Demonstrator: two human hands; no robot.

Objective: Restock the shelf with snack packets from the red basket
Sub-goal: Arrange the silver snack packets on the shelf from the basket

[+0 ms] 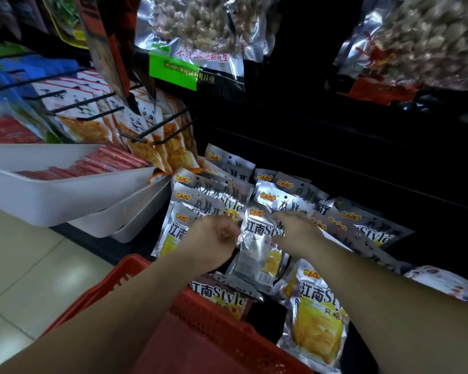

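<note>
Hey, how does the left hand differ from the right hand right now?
The left hand has curled fingers, the right hand straighter ones. The left hand pinches the silver packet at its left edge; the right hand lies over its upper right part. Both touch that same packet.

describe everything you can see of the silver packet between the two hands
The silver packet is a crinkled foil pouch with a red and yellow logo at its top left, big dark lettering, yellow snack pieces pictured lower right and a barcode at the bottom. The left hand pinches its left edge; the right hand rests on its upper right. It is tilted over matching packets beyond the red basket.
</note>
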